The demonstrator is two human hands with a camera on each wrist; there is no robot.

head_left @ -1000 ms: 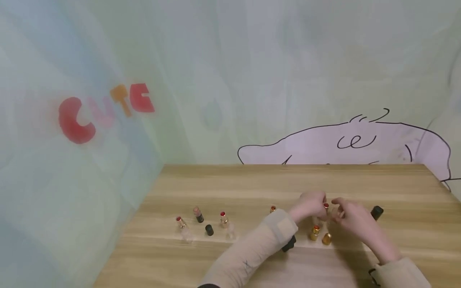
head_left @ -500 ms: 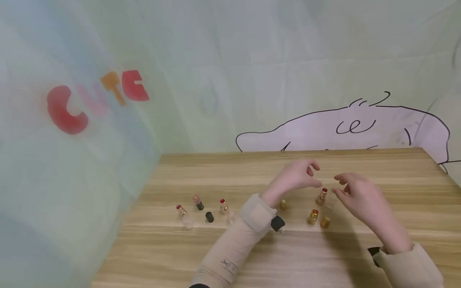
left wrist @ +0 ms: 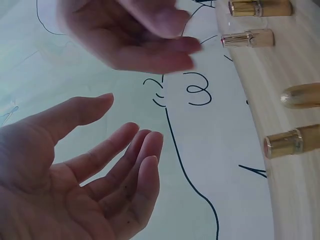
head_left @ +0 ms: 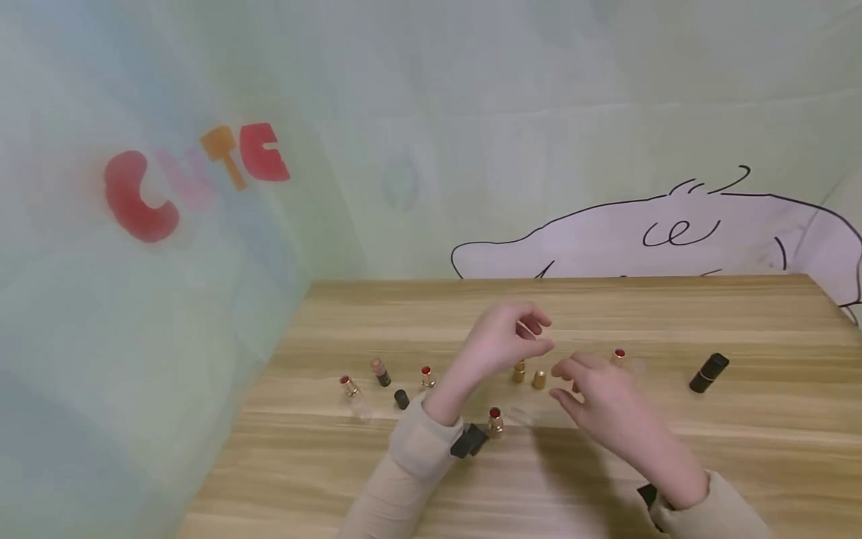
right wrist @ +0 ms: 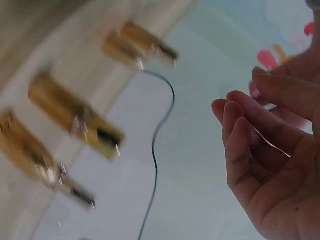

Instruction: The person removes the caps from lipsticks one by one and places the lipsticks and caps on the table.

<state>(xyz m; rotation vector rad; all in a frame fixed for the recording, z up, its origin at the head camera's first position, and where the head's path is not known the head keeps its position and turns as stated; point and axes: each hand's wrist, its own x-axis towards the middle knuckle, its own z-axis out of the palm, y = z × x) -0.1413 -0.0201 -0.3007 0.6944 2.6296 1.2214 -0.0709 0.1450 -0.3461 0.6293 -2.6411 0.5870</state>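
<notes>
My left hand (head_left: 501, 337) hovers over the table with fingers loosely bent and nothing in them. Lower and to its right, my right hand (head_left: 609, 400) is also off the table, thumb and fingers apart, holding nothing. Closest to both are an uncapped gold lipstick (head_left: 518, 372) and its gold cap (head_left: 539, 380), standing side by side. A red lipstick (head_left: 619, 358) stands partly hidden behind the right hand, near a clear cap (head_left: 637, 365). By the left wrist is another red lipstick (head_left: 495, 421). The left wrist view shows the left palm (left wrist: 100, 185) bare.
On the left stand two red lipsticks (head_left: 349, 385) (head_left: 427, 376), a nude lipstick (head_left: 380, 372), a black cap (head_left: 401, 399) and a clear cap (head_left: 362, 408). A black tube (head_left: 709, 373) stands at the right. The wooden table (head_left: 431, 299) meets a printed backdrop.
Both hands have come away from the red lipstick at the right, which stands with a clear cap beside it, and moved left. The gold lipstick and cap at mid-table now show fully.
</notes>
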